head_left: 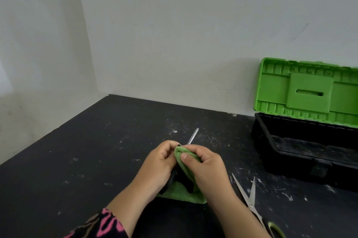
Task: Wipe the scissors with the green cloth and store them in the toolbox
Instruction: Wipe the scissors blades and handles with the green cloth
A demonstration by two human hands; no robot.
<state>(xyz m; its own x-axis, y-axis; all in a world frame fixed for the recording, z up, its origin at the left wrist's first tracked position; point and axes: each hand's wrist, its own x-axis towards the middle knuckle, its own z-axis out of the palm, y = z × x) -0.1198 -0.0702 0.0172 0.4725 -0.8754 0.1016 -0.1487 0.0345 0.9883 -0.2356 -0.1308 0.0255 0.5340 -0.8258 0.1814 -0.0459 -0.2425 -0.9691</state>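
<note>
My left hand (157,168) grips a pair of black-handled scissors (192,137) by the handles, above the black table. Their silver blade tips stick out past my fingers, pointing up and to the right. My right hand (205,170) pinches the green cloth (186,164) around the blades near the pivot. The cloth's lower part drapes down to the table under my hands. A second pair of scissors (249,197) with green handles lies on the table to the right, its blades parted. The toolbox (302,152) stands at the right with its green lid (310,92) raised.
The black table (87,150) is scuffed with white marks and runs into a corner of pale walls. Its left edge slants from the back corner toward me. The toolbox's black tub looks empty as far as I can see.
</note>
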